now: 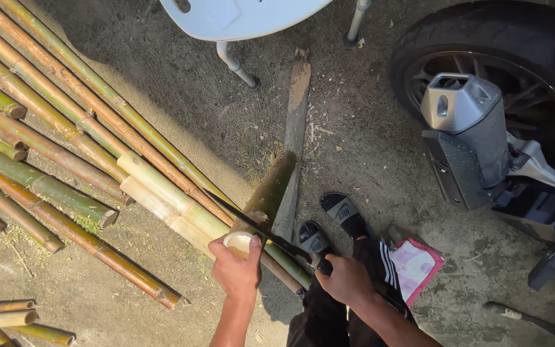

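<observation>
The left hand comes up from the near edge with the arm almost straight. Its fingers wrap around the near end of a short bamboo piece. The piece stands tilted, with its pale cut end by the hand and its far end on a flat wooden plank on the ground.

The right hand is just to the right, with the arm bent in from the near right. Its fingers are closed tight around the handle of a long dark knife. The blade runs left and far from the hand and lies across the bamboo piece near its cut end.

Many long bamboo poles lie on the ground to the left. Two feet in black sandals rest near the plank. A motorbike wheel is on the far right, and a white chair stands at the far edge.
</observation>
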